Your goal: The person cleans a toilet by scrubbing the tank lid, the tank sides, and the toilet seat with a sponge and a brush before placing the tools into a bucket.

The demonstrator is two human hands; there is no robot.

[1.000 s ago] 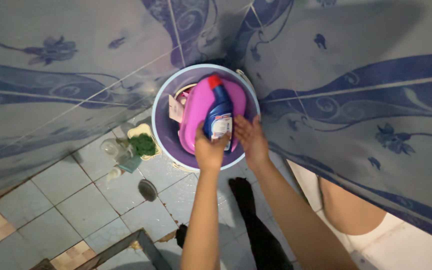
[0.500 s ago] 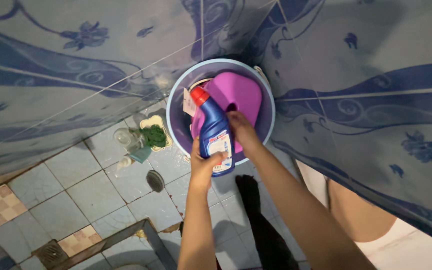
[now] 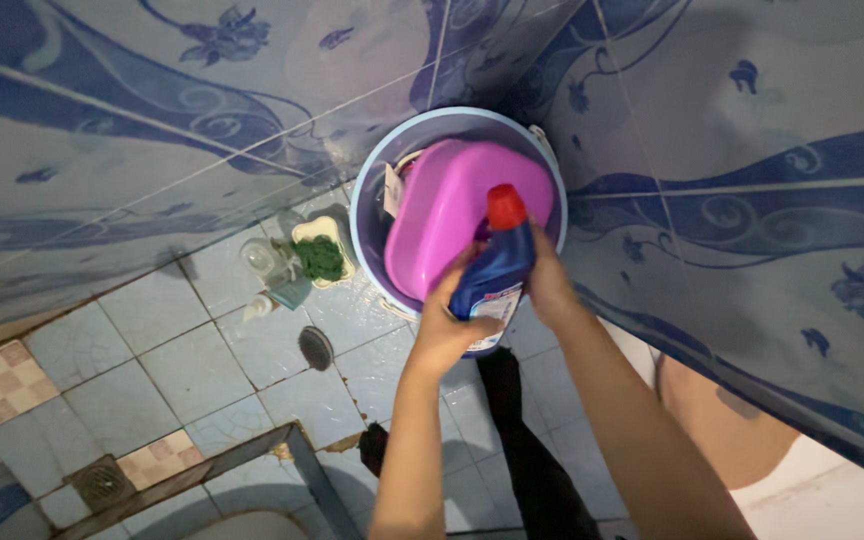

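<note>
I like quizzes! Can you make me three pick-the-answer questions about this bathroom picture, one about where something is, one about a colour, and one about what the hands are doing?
1. Where is the pink basin?
A. inside the bucket
B. flat on the floor
C. hanging on the wall

2. What colour is the cap of the blue bottle?
A. green
B. red
C. white

3. What is happening with the blue bottle?
A. it lies alone on the floor
B. it stands inside the bucket, untouched
C. both hands hold it over the bucket

Answers:
1. A, the basin sits tilted within the bucket's round rim.
2. B, a red cap tops the bottle.
3. C, the left hand grips it from below and the right hand touches its side.
</note>
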